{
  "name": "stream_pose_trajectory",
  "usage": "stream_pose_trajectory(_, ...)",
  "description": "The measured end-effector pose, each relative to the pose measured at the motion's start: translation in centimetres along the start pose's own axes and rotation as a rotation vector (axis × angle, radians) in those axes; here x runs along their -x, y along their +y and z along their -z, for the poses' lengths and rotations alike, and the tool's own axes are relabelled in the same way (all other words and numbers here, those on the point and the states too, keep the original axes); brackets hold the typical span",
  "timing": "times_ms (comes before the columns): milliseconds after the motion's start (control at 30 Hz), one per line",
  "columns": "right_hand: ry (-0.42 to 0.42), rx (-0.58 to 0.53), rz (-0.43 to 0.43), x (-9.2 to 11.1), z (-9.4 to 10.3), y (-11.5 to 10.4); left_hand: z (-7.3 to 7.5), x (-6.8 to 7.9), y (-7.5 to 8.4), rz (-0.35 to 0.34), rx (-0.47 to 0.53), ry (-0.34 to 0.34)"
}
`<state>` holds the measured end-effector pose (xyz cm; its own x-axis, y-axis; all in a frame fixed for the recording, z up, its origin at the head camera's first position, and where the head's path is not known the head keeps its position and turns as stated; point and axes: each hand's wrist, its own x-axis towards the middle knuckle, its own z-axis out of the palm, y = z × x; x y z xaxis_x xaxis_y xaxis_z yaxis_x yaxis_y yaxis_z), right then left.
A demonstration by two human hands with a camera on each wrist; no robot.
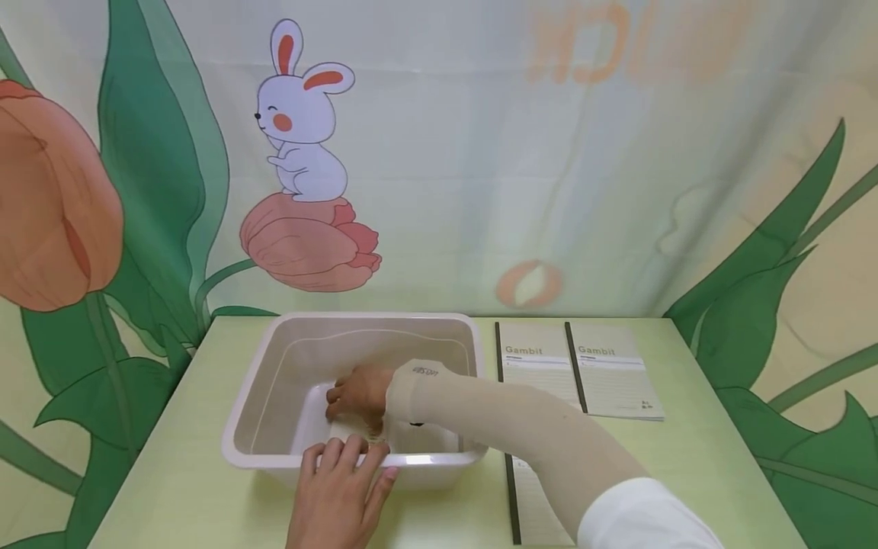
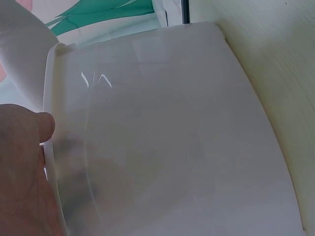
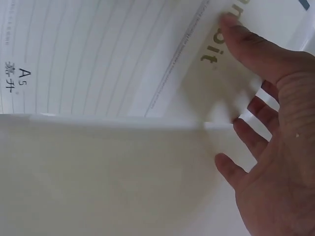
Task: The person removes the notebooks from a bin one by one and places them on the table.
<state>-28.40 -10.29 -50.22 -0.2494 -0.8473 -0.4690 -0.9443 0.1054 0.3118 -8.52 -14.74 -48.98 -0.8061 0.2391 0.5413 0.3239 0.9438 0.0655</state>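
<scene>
A white plastic bin [image 1: 243,412] stands on the table, its outer wall [image 2: 172,123] filling much of the left wrist view. My left hand [image 1: 338,488] grips the bin's near rim, with fingers over the edge and the thumb outside. Inside the bin is my right hand [image 1: 360,395], above a pale, lined Gambit notebook [image 3: 98,54]. In the right wrist view, the right thumb [image 3: 251,46] reaches over the cover's printed name. The other fingers are loosely spread beside the notebook's end. Whether the thumb presses the cover is hard to tell.
To the right of the bin lie a Gambit notebook [image 1: 542,374] and another Gambit notebook [image 1: 617,381], both with dark spines. A third notebook [image 1: 538,503] lies nearer, partly under the right arm. A printed curtain [image 1: 439,191] hangs behind the pale green table [image 1: 693,473].
</scene>
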Motion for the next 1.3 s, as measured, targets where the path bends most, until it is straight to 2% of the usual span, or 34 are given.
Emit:
stream_pose_trajectory(133, 0.027, 0.041, -0.006, 0.0, 0.3, 0.1, 0.1, -0.2, 0.1, -0.001, 0.001, -0.014)
stream_pose_trajectory(333, 0.054, 0.049, -0.022, 0.5, 0.6, 0.3, 0.1, -0.3, 0.3, -0.009, 0.006, -0.001)
stream_pose_trajectory(600, 0.129, 0.213, -0.024, 1.6, 1.4, 0.5, 0.4, -0.4, 0.4, 0.005, 0.000, -0.027)
stream_pose_trajectory(900, 0.104, 0.153, 0.003, 3.0, 1.9, 0.7, 0.4, -0.4, 0.4, 0.010, -0.003, -0.029)
stream_pose_trajectory(1067, 0.154, 0.141, 0.024, 3.8, 2.1, 1.3, 0.4, -0.3, 0.4, 0.013, -0.004, -0.033)
stream_pose_trajectory(1300, 0.233, 0.148, -0.011, 5.2, 3.0, 2.3, 0.5, -0.3, 0.4, 0.021, -0.009, -0.043)
